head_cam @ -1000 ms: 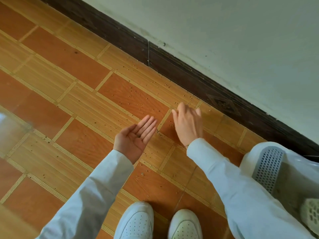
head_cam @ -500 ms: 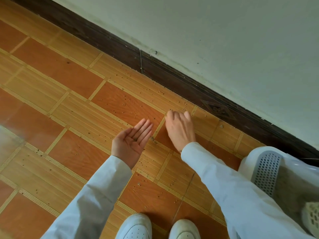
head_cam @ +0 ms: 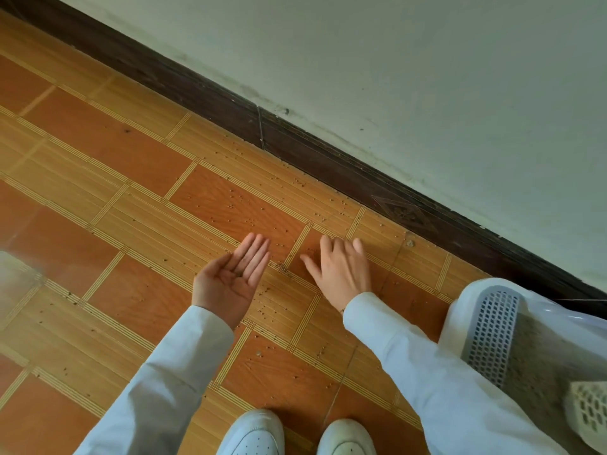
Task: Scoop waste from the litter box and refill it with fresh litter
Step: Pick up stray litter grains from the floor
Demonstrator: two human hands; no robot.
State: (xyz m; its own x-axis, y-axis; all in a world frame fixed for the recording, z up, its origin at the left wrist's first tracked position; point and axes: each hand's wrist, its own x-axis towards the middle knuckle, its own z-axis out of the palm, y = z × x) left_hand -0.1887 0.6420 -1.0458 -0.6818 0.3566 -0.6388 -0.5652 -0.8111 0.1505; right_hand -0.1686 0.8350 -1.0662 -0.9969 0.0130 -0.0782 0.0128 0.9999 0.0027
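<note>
Left hand (head_cam: pixel 230 277) at centre frame: palm up, fingers straight and together, cupped slightly, a few dark granules resting on the palm. Right hand (head_cam: pixel 341 270) just right of it: palm down, fingers spread and relaxed, fingertips (head_cam: pixel 325 241) at the tiled floor (head_cam: pixel 98 198), gripping nothing. Scattered litter granules (head_cam: pixel 243 205) across the tiles from centre toward the dark skirting board (head_cam: pixel 328 165). Litter box (head_cam: pixel 525 336) at lower right edge, white with perforated grey panel, holding grey litter. White shoes (head_cam: pixel 253 435) at bottom centre.
</note>
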